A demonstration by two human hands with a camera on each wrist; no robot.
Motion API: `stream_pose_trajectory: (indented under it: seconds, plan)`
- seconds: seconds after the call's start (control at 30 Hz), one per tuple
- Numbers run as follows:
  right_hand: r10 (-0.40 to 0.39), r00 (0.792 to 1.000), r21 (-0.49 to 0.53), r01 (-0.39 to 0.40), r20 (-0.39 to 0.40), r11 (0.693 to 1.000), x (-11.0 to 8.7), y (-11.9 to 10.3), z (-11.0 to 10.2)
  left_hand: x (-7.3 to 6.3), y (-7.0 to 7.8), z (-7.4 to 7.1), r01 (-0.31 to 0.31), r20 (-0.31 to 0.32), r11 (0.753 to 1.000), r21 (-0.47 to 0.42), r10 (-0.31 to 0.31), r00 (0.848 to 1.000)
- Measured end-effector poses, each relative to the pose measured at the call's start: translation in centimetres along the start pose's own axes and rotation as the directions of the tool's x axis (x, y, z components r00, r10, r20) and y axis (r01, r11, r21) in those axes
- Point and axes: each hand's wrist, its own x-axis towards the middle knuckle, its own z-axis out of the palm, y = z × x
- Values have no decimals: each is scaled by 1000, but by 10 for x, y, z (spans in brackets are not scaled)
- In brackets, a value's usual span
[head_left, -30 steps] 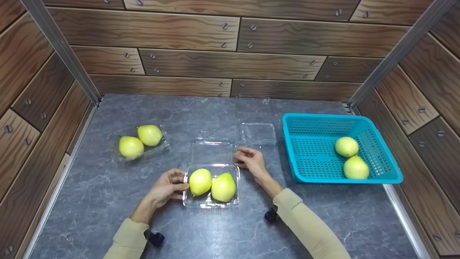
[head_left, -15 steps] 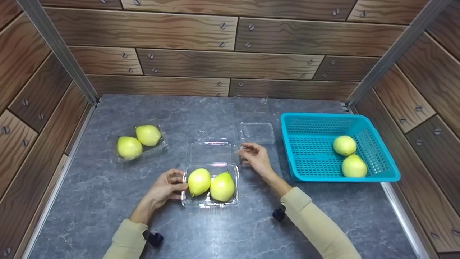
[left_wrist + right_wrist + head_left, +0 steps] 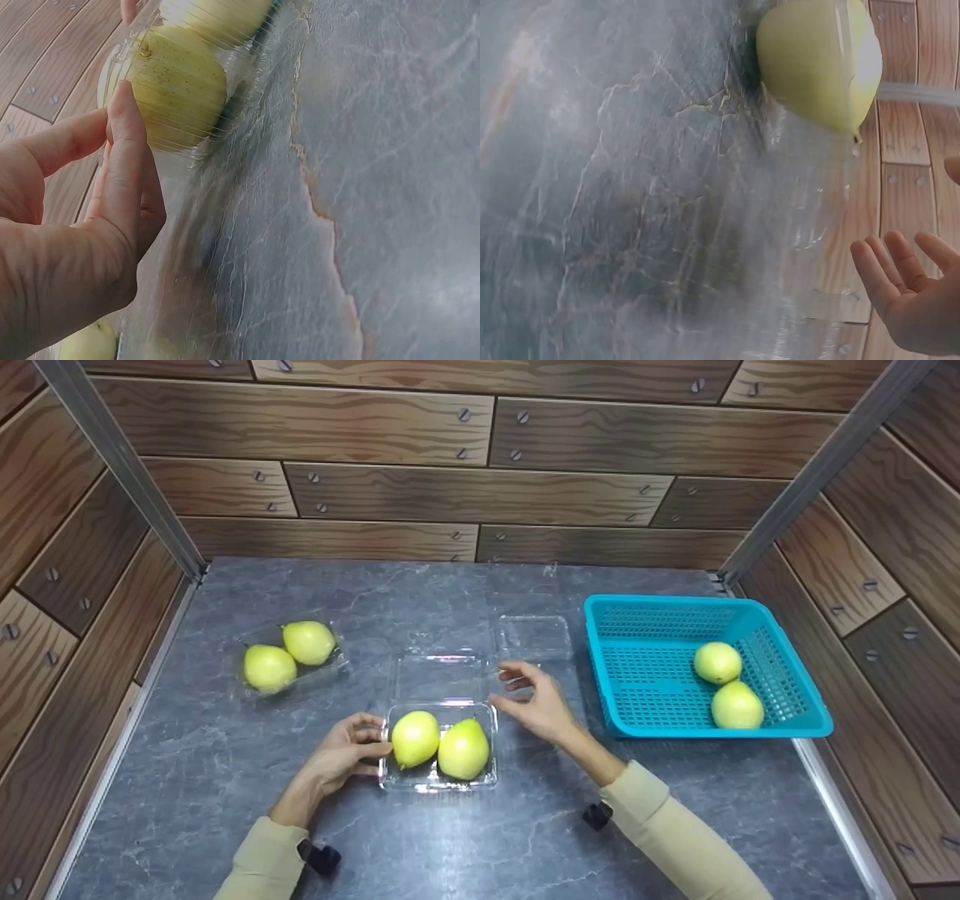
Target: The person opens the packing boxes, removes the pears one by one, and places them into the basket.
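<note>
A clear plastic clamshell box (image 3: 439, 787) lies unfolded near the middle of the table, its lid (image 3: 441, 679) laid back on the far side. Two yellow-green pears (image 3: 415, 739) sit side by side in its base. My left hand (image 3: 337, 754) pinches the base's left rim between thumb and fingers; the left wrist view shows this grip beside a pear (image 3: 169, 86). Just off the box's far right corner hovers my right hand (image 3: 540, 705), thumb and fingers apart and holding nothing. In the right wrist view that hand (image 3: 919, 300) is apart from the nearer pear (image 3: 817, 64).
A turquoise basket (image 3: 615, 690) with two pears (image 3: 737, 705) stands at the right. Another clear box (image 3: 534, 636) lies unfolded at the back. At the left, two pears (image 3: 270, 667) sit in a further clear container (image 3: 330, 660). Wood-patterned walls enclose the table.
My right hand has drawn slightly right, away from the box's corner, and its thumb and fingers have spread. My left hand keeps its hold on the rim. The box and pears stay put.
</note>
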Motion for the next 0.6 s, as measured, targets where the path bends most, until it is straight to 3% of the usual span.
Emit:
stream_pose_trajectory:
  seconds: [0.2,0.6]
  plan:
    - [-46,996,-124,56,79,991,-16,-13,-4,-1,0,0,-5,11,1000,-8,5,1000]
    - [-121,971,-260,174,206,950,-42,-25,-1,2,0,-1,13,1,1000,2,-13,1000]
